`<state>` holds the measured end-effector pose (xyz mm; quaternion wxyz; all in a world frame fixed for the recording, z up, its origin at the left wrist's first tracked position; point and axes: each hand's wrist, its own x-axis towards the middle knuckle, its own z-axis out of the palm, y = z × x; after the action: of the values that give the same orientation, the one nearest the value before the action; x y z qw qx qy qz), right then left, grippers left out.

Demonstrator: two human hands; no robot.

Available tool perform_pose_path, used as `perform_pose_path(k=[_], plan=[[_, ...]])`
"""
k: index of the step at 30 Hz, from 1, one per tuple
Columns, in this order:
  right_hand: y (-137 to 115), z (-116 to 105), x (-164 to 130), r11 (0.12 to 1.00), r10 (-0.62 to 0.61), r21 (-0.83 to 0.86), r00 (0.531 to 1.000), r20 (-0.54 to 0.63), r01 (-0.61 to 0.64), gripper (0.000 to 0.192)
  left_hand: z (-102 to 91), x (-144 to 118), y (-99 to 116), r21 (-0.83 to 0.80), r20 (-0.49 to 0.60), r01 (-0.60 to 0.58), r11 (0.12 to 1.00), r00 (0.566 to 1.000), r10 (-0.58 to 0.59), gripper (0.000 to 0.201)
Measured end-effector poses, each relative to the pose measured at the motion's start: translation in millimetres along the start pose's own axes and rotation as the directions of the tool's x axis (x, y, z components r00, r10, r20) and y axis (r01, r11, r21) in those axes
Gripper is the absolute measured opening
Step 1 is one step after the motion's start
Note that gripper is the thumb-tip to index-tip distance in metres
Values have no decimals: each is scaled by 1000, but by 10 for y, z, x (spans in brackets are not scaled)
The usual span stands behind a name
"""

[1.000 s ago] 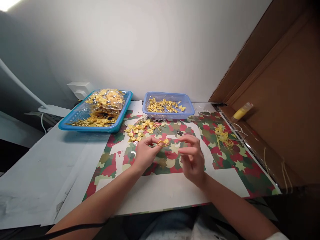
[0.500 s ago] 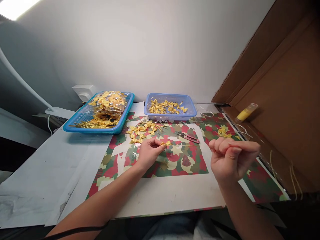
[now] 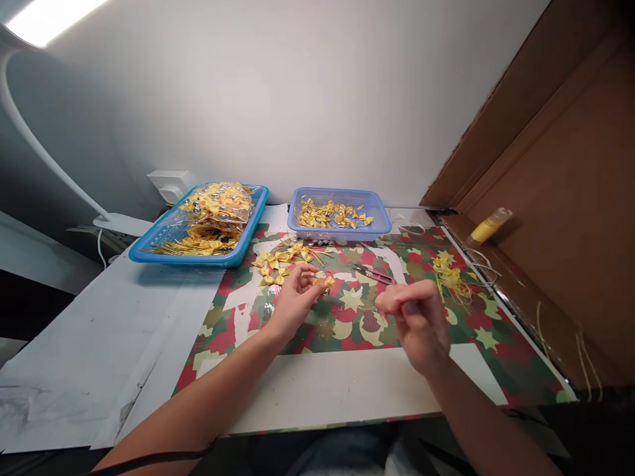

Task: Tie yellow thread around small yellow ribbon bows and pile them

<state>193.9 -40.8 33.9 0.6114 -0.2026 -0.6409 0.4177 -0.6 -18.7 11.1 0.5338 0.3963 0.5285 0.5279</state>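
I can read no writing, brand or label anywhere in this view; the patterned sheet [image 3: 347, 324] on the table [image 3: 99, 344] carries only red, green and cream stars and blobs.

My left hand [image 3: 292, 301] pinches a small yellow bow [image 3: 325, 281] between thumb and fingertips, so that grip is clenched on it. The bow sits at the tips of those fingers, raised just above the patterned sheet, a little in front of the loose pile of yellow bows [image 3: 280, 258].

My right hand [image 3: 414, 317] is curled into a loose fist, well to the right of the bow and apart from it. I cannot tell whether anything thin is caught in that grip; the fingers are closed and slightly blurred.

Between the two hands, farther back, a pair of small snips [image 3: 373, 273] lies flat on the sheet. Behind them stands a pale blue basket [image 3: 377, 215] with bows inside, and to its left a brighter blue basket [image 3: 198, 258] heaped with bagged bows. A tangle of yellow ribbon scraps [image 3: 449, 274] lies on the sheet at the right, and a yellow tube [image 3: 489, 226] rests on the brown ledge beyond it.
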Motion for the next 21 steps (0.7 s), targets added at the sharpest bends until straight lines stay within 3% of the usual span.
perform_pose_path(k=[2,5,10,13,17,21], plan=[[70,9,-52,995,96,-34,990,103,-93,14,0,-8,6,6,77,25,1000,997,-26,20],[140,30,-65,956,271,-169,939,212,-238,13,-5,-13,-6,29,170,47,998,984,-51,14],[190,88,-6,822,442,-457,887,132,-341,19,4,-35,-8,28,153,103,994,982,-107,20],[226,129,-11,767,487,-531,865,119,-359,18,25,-64,17,-3,144,92,996,985,-90,24],[269,172,-48,776,477,-531,868,139,-342,12,40,-94,40,-34,138,51,998,989,-46,20],[295,181,-65,763,483,-530,871,87,-370,9,36,-107,46,32,126,89,996,988,-93,14]])
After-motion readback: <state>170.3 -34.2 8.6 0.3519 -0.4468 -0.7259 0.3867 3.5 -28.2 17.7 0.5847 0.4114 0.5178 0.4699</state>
